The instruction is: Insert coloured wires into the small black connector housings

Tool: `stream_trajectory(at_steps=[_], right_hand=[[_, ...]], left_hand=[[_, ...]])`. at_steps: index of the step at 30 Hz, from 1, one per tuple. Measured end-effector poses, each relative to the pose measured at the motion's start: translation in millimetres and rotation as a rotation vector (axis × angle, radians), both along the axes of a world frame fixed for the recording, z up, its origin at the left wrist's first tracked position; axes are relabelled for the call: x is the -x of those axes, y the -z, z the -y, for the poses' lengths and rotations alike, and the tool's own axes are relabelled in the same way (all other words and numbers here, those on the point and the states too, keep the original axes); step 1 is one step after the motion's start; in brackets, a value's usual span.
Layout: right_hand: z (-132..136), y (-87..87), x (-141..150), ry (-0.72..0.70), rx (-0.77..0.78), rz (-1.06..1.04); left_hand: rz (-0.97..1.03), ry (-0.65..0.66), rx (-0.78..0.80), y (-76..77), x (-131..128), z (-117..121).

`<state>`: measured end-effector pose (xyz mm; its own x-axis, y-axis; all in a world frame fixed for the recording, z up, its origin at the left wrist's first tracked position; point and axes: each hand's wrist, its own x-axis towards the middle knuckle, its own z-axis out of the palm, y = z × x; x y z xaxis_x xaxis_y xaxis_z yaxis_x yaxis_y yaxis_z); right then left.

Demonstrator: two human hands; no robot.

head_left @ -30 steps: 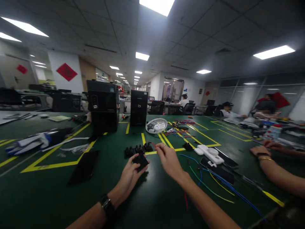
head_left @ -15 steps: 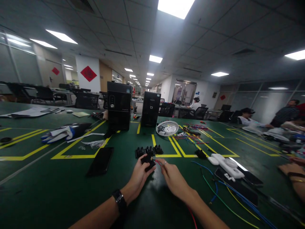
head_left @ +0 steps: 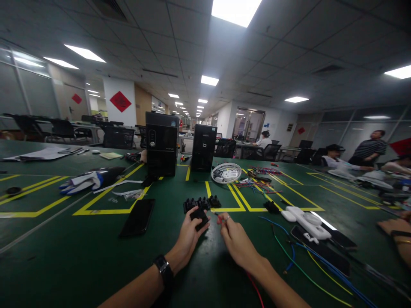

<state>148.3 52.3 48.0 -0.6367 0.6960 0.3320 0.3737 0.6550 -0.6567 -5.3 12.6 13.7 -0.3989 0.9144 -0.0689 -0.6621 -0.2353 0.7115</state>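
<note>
My left hand is closed around a small black block, with the thumb on its face. What kind of part it is I cannot make out. My right hand pinches a red wire; its tip sticks out toward the block, with a small gap between them. More of this wire trails out below the right forearm. Just beyond my left fingers stands a row of black parts with upright posts.
A black phone lies left of my hands. Blue, green and yellow wires, a white charger and more phones lie right. Farther back are two black computer towers, a white basket and gloves. Another person's hand rests at right.
My right hand has drawn back slightly to the right, so the red wire's end has come away from the black block. In the background, a standing person has shifted left.
</note>
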Motion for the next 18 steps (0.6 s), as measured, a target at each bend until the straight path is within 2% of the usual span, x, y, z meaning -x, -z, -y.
stream_trajectory(at_steps=[3,7,10,12,14,18], right_hand=[[-4,-6.1,-4,0.023,0.13,-0.117],[-5,-17.8,-10,0.097,0.072,-0.248],[-1,-15.3,-8,0.05,0.03,-0.194],[4,-7.0,-2,-0.02,0.069,-0.124],[9,2.3,5,-0.08,0.225,-0.114],[15,13.1,14,-0.215,0.755,-0.272]], left_hand=[[-0.011,0.011,0.018,-1.2,0,1],[-0.01,0.027,0.006,-1.5,-1,1],[-0.001,0.029,-0.009,-1.0,0,0],[0.001,0.04,-0.021,-1.1,0,1],[0.001,0.051,-0.033,-1.9,0,2],[0.019,0.079,-0.06,-5.5,-2,4]])
